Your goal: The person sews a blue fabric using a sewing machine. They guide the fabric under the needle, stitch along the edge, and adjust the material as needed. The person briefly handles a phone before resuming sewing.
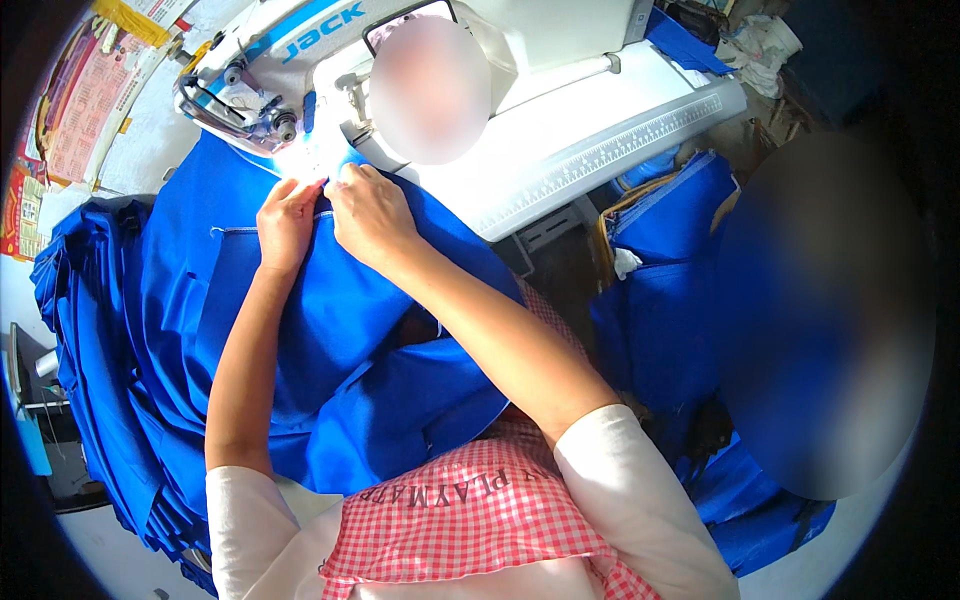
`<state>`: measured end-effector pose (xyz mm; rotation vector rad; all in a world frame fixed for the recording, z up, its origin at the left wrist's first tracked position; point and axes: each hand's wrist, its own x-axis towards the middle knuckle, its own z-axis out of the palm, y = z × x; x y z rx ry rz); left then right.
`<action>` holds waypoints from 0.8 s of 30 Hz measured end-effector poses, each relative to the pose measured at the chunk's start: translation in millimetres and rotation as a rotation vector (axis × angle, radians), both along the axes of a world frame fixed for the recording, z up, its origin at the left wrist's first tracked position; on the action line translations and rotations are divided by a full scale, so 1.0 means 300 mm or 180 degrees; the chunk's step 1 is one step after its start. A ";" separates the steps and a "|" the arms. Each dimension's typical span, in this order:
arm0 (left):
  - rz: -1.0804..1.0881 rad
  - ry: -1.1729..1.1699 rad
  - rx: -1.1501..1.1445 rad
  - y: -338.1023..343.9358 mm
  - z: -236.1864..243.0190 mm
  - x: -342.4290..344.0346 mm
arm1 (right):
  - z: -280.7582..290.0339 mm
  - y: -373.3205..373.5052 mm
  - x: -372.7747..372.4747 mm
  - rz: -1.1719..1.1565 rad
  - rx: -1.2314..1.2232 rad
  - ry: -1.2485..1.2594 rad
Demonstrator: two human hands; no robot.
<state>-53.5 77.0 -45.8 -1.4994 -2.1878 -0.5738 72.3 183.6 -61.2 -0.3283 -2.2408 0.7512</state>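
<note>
At the lit needle area of a white sewing machine, my left hand and my right hand work close together on royal-blue fabric. The fingers of each are closed on the cloth, their tips nearly meeting just below the presser foot, which glare partly hides. A pale line of stitching runs across the cloth beside my hands. The fabric spreads over my lap and hangs in many folds to the left, beneath my forearms.
The white machine bed has a ruler edge. A dark-framed object, mostly blurred, stands on it. Folded blue cloth bundles lie at the right, beside a blurred area. Printed papers and a white spool are at the left.
</note>
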 end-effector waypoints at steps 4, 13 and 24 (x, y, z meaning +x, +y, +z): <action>0.0037 0.0044 -0.0043 -0.005 -0.003 0.002 | 0.000 -0.006 0.004 -0.0016 -0.0026 -0.0035; 0.0035 0.0022 -0.0029 -0.006 0.000 0.003 | -0.002 -0.006 0.002 -0.0011 -0.0019 0.0042; -0.0059 -0.0018 0.0124 -0.005 -0.014 -0.007 | -0.003 -0.007 0.002 0.0020 0.0073 0.0006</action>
